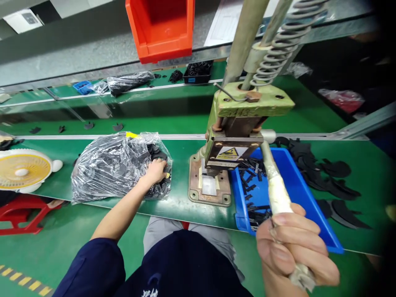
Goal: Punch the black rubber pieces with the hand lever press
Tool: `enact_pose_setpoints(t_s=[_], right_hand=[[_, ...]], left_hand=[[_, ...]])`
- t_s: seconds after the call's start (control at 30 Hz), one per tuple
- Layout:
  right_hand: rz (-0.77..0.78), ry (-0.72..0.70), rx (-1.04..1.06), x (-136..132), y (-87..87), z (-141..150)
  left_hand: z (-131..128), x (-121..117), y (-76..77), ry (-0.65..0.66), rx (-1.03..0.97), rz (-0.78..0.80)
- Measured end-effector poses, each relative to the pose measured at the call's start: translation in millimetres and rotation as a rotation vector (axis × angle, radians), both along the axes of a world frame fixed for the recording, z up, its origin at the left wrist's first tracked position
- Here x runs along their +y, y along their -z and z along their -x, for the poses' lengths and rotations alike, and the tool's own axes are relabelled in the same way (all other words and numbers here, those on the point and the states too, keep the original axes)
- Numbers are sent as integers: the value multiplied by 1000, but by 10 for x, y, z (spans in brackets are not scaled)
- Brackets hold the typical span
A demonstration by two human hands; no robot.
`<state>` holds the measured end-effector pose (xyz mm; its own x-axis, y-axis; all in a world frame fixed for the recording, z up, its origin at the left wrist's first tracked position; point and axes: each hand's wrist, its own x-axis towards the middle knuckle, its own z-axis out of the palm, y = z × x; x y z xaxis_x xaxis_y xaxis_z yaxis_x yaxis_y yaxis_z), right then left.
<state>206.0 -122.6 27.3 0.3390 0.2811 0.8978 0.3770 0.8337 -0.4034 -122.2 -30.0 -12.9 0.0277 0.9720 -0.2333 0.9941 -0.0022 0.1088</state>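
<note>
My right hand (297,247) is wrapped round the lever (276,185), whose grip is covered in worn whitish tape. The lever belongs to a green hand press (238,128) with a yellow warning label; its head stands over a small metal fixture (209,185) on the base plate. To the left, my left hand (157,170) reaches into the mouth of a clear plastic bag (108,169) full of black curved parts. Its thumb and fingers are apart among the parts, with the fingertips partly hidden. A small yellow patch shows at the thumb tip.
Right of the press, a blue tray (291,173) holds small black pieces. Black curved parts (337,185) lie beyond it. A yellow-and-white fan (23,171) stands at the left. An orange bin (163,33) overhangs from the shelf, and a large spring (278,45) rises above the press.
</note>
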Motion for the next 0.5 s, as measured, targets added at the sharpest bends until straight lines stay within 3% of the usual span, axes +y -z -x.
enact_pose_setpoints(t_s=[0.1, 0.2, 0.33, 0.5], right_hand=[[78, -34, -3, -56, 34, -34], [50, -36, 24, -54, 68, -41], [52, -34, 29, -33, 70, -37], [106, -46, -22, -79, 55, -82]], left_hand=[[-60, -10, 17, -26, -253, -92], [-172, -24, 21, -132, -667, -114], [-471, -60, 4, -393, -1288, 69], [-952, -69, -30, -586, -1560, 305]])
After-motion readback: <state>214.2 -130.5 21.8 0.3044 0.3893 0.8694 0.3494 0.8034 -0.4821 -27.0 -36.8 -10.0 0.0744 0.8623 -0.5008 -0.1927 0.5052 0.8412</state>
